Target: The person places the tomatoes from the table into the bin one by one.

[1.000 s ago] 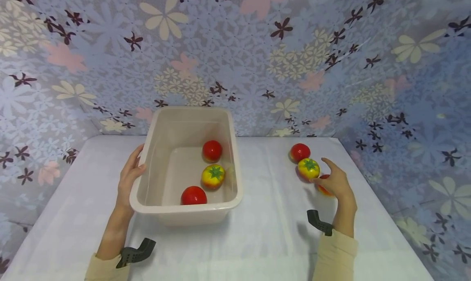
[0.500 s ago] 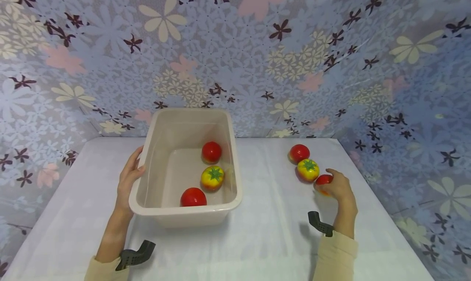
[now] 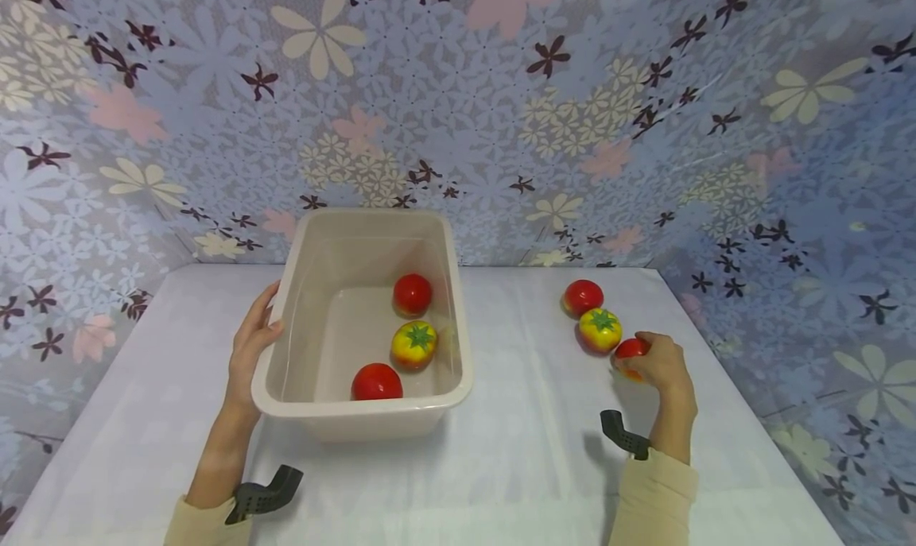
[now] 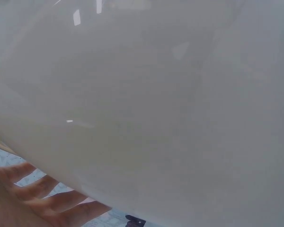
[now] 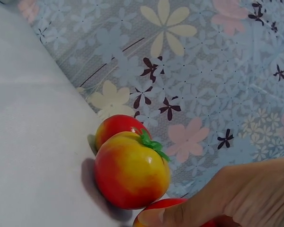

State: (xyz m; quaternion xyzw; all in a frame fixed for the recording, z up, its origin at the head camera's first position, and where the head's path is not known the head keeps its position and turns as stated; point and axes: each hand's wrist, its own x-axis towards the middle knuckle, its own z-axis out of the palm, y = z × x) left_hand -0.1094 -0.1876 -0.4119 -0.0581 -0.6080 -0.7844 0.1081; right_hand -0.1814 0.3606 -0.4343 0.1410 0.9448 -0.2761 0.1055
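My right hand (image 3: 661, 363) grips a red tomato (image 3: 631, 355) at the right of the table, thumb on the near side and fingers curled over the far side. In the right wrist view the thumb lies across this tomato (image 5: 166, 203), most of it hidden. Just beyond it sit a yellow-and-red tomato with a green leafy top (image 3: 599, 329) and another red tomato (image 3: 583, 298). My left hand (image 3: 250, 347) rests against the left side of a beige plastic bin (image 3: 361, 409), its fingers extended along the outer wall. Inside the bin lie two red tomatoes (image 3: 413, 294) and one yellow-and-red tomato (image 3: 414, 344).
A white cloth (image 3: 522, 451) covers the table. Flower-patterned fabric (image 3: 487, 133) rises behind it and along both sides. Each wrist carries a dark camera mount (image 3: 266, 494) over a beige sleeve.
My right hand has moved from beside the yellow-and-red tomato slightly nearer and right, and its fingers have closed round the nearest red tomato. The left hand and bin stay put.
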